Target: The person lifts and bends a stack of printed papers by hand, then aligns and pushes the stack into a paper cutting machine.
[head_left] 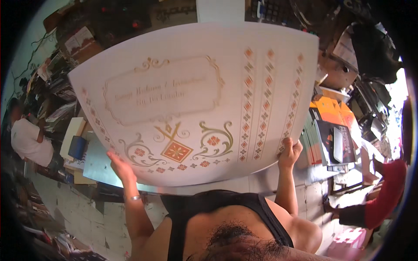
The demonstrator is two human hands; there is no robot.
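A large white printed sheet (191,104) spreads out in front of me, bowed along its lower edge. It carries a gold scrolled frame with lettering, an orange diamond with green scrolls, and vertical strips of small orange and grey motifs. My left hand (122,168) grips the sheet's lower left edge, its fingers partly hidden. At the lower right edge, my right hand (289,153) pinches the sheet, thumb uppermost. Most of the table (98,163) behind the sheet is covered from view.
Dark books (328,137) with a pale phone-like object (338,144) and orange packets (333,111) lie at right. A blue object (77,147) rests on papers at left. One person (32,138) in white is at far left, another (391,191) in red at far right.
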